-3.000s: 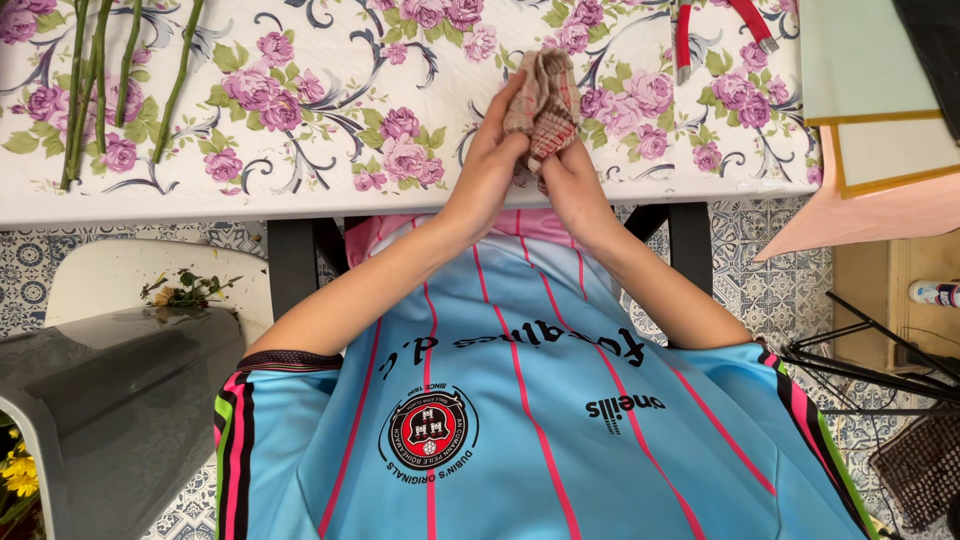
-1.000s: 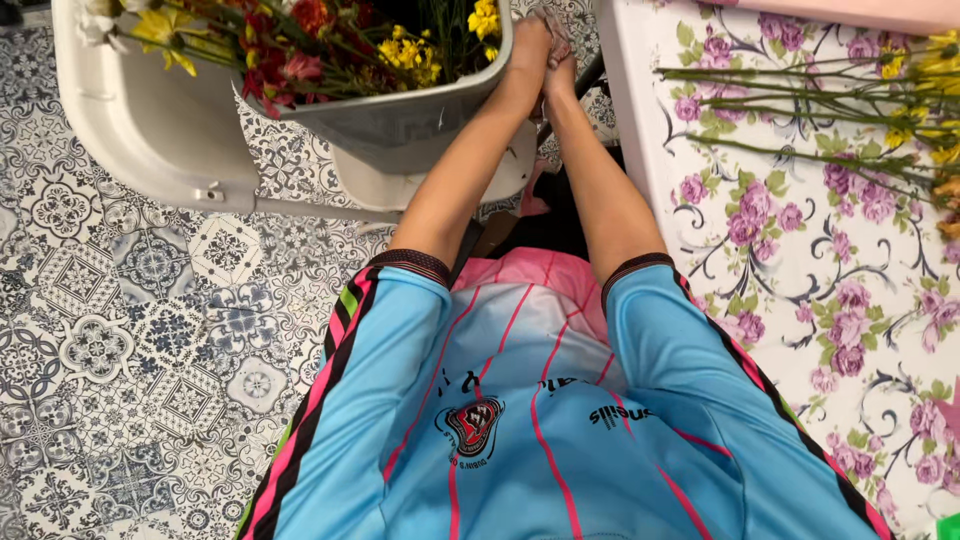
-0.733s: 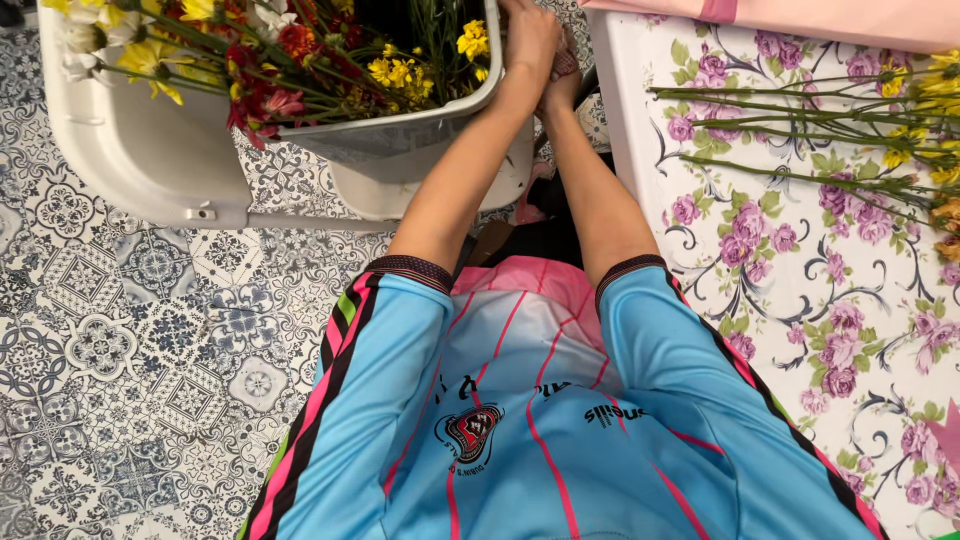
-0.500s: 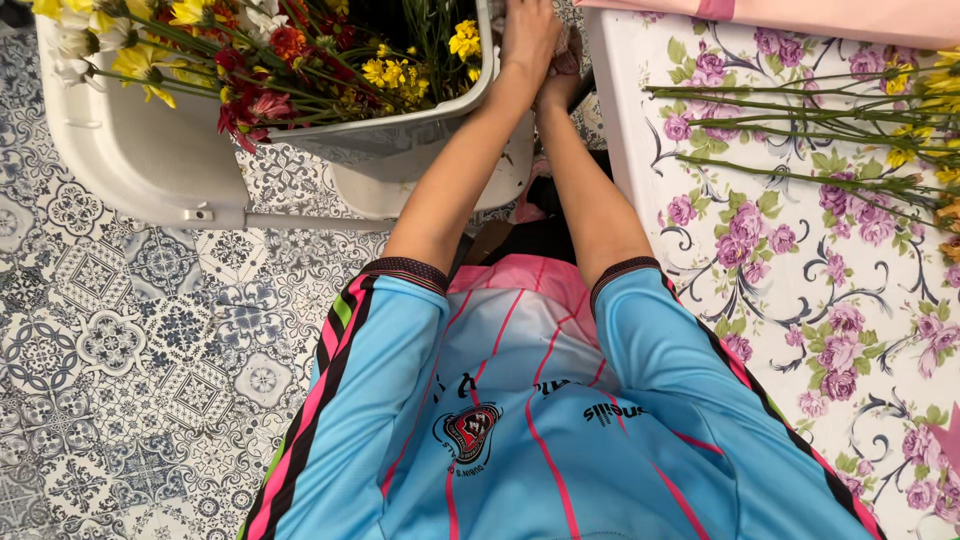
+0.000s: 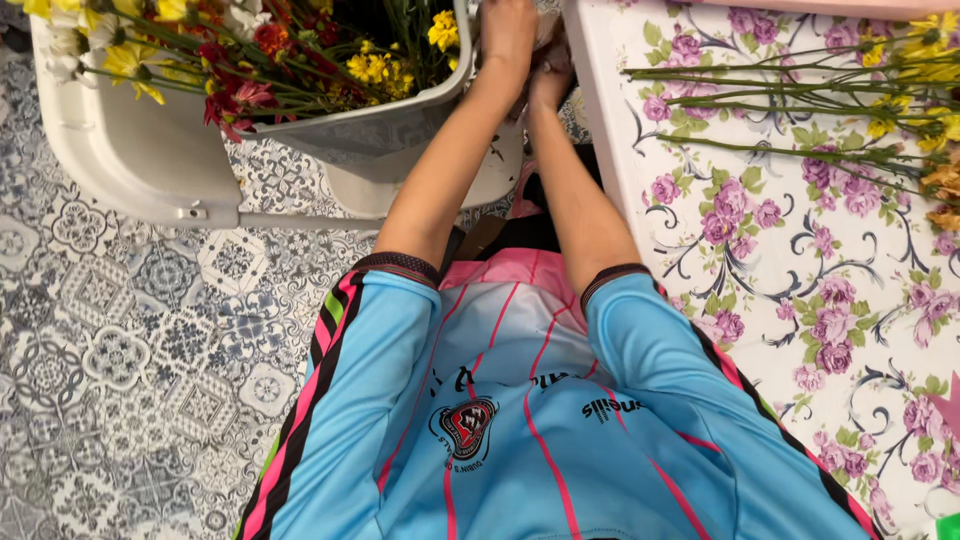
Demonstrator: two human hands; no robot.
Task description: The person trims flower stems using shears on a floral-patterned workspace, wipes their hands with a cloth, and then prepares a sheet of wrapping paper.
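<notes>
Your left hand [image 5: 508, 35] rests on the rim of the one grey bin [image 5: 380, 130] of yellow, red and white flowers, and your right hand [image 5: 552, 72] is pressed beside it; whether either is clamped on anything cannot be told. One white chair [image 5: 130, 150] carries the bin, and several cut stems [image 5: 800, 100], too overlapped to count, lie on the floral tablecloth [image 5: 760, 290].

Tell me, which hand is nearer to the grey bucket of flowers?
Left. The left hand is at the rim of the grey bucket, seemingly touching it. The right hand is beside the left one, between the bucket and the table.
</notes>
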